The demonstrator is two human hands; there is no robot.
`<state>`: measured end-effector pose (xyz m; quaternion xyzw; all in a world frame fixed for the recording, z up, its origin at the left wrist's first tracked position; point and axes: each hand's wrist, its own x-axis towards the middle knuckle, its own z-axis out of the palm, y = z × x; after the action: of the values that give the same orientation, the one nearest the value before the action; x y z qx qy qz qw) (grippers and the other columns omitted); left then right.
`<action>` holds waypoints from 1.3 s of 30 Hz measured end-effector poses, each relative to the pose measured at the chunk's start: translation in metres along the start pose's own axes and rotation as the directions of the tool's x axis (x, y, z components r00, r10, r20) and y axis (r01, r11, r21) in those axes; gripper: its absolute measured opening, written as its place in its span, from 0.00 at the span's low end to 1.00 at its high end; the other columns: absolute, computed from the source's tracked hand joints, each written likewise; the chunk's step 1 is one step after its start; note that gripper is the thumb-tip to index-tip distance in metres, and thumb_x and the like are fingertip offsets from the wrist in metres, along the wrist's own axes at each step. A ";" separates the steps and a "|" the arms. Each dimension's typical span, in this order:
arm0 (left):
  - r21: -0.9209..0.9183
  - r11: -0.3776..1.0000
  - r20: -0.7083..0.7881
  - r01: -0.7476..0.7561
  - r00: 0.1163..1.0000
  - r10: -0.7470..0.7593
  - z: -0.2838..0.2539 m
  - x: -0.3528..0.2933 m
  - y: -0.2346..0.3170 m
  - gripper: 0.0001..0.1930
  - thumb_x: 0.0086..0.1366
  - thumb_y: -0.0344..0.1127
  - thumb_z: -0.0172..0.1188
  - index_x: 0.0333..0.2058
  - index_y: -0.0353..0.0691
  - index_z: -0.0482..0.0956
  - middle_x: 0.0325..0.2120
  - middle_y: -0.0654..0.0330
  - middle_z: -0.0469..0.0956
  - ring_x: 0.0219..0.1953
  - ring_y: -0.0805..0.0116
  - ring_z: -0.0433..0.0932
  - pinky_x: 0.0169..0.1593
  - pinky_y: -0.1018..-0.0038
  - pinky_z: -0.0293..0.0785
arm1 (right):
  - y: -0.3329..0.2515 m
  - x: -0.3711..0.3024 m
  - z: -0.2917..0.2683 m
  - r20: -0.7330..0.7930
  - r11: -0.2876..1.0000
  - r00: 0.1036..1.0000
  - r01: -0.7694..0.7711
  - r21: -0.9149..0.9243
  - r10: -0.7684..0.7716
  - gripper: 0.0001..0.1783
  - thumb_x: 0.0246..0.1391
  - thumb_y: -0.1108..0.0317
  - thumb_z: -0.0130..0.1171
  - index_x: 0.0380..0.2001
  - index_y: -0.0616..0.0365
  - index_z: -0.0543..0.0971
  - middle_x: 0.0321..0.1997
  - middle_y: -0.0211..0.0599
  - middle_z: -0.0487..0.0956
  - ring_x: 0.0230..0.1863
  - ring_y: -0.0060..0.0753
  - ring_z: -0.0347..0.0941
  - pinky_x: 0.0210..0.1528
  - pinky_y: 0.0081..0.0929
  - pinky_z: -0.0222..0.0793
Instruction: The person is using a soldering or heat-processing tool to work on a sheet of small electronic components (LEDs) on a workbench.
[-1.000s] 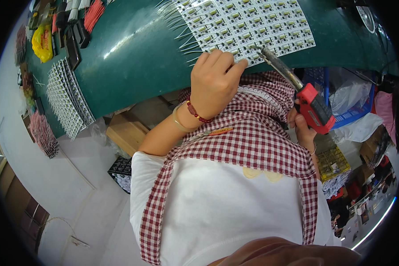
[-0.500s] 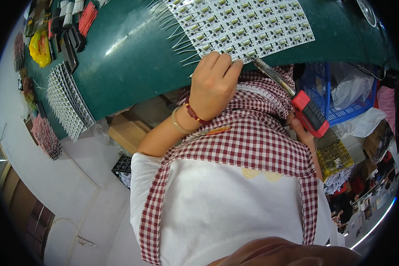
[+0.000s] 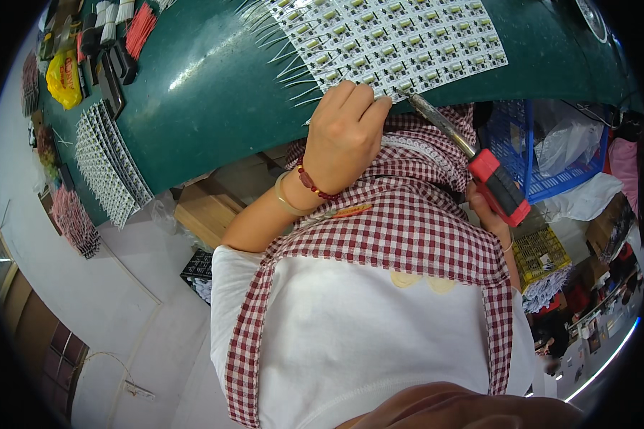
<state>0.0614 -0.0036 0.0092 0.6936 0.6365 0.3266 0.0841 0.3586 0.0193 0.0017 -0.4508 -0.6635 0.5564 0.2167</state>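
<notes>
A white panel of small circuit boards [image 3: 401, 43] lies on the green table, with thin pale wires [image 3: 293, 71] sticking out along its left side. My left hand [image 3: 347, 129] is closed at the panel's near edge, knuckles up. Its fingertips are hidden under the hand, so what they pinch does not show. My right hand [image 3: 485, 211] is wrapped round the handle of a soldering iron [image 3: 499, 187], which is red and black with a metal shaft. The iron's tip reaches the panel's near edge, just right of my left hand; whether it touches I cannot tell.
More circuit-board panels [image 3: 111, 164] are stacked at the table's left edge. Behind them lie a yellow bag [image 3: 64, 79], dark tools [image 3: 109, 82] and bundles of red wires [image 3: 142, 30] and white wires. A blue plastic crate [image 3: 529, 150] stands below the table's edge at right, near the iron.
The soldering iron and my right hand have shifted very slightly. My left hand stays at the panel's edge almost unmoved.
</notes>
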 end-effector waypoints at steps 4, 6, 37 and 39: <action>-0.010 1.000 -0.005 -0.003 1.000 0.003 0.000 0.000 -0.001 0.12 0.45 0.20 0.62 0.31 0.38 0.79 0.22 0.59 0.66 0.27 0.61 0.68 0.31 0.69 0.67 | -0.007 0.004 0.003 -0.002 0.997 0.999 0.044 -0.065 -0.044 0.13 0.44 0.63 0.66 0.28 0.61 0.79 0.26 0.36 0.76 0.23 0.35 0.74 0.26 0.28 0.66; -0.009 1.000 -0.003 0.002 1.000 -0.002 -0.001 0.000 0.000 0.12 0.45 0.20 0.62 0.31 0.38 0.79 0.22 0.59 0.66 0.27 0.61 0.68 0.31 0.69 0.67 | -0.007 0.004 0.003 0.008 0.998 1.000 0.009 -0.067 -0.008 0.13 0.44 0.63 0.66 0.28 0.61 0.79 0.26 0.36 0.76 0.23 0.34 0.74 0.26 0.28 0.66; 0.092 0.996 -0.078 -0.008 0.997 0.015 0.001 0.007 -0.011 0.10 0.46 0.21 0.65 0.29 0.38 0.80 0.20 0.61 0.67 0.24 0.63 0.68 0.28 0.69 0.66 | -0.007 0.009 0.012 -0.017 0.984 0.997 -0.067 0.164 0.070 0.11 0.50 0.66 0.64 0.30 0.63 0.78 0.26 0.33 0.77 0.26 0.23 0.72 0.29 0.21 0.67; 0.078 0.997 -0.084 -0.006 0.996 0.013 0.003 0.007 -0.011 0.10 0.46 0.21 0.65 0.30 0.38 0.80 0.20 0.61 0.66 0.24 0.63 0.68 0.28 0.70 0.66 | -0.009 0.013 0.014 -0.021 0.976 0.999 -0.040 0.216 0.046 0.11 0.50 0.66 0.65 0.31 0.63 0.78 0.27 0.33 0.77 0.26 0.23 0.72 0.30 0.22 0.67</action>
<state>0.0534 0.0056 0.0035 0.6849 0.6485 0.3311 0.0284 0.3375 0.0230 0.0030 -0.4460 -0.5866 0.6238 0.2606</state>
